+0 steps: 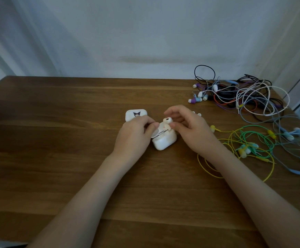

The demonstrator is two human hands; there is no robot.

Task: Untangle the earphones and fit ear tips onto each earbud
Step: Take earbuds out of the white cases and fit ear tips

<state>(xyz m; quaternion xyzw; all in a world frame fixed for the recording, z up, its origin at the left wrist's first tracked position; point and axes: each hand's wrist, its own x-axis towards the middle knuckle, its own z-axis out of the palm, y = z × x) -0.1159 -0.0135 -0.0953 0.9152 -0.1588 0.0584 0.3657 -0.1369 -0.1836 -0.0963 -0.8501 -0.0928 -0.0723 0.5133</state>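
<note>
Earbud [167, 120] pokes up out of the open case [163, 141], stem down. Right hand [186, 126] pinches it from the case's right, left hand [136, 133] grips the lid from the left. Tangled earphones [244, 97] sit well right of the case.

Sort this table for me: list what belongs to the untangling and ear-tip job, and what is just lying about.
In the job: left hand holding the open white case; right hand pinching a white earbud; loose ear tips; tangled earphone pile; yellow and green earphones.

Lying about: closed case with cartoon sticker; wooden table.
</note>
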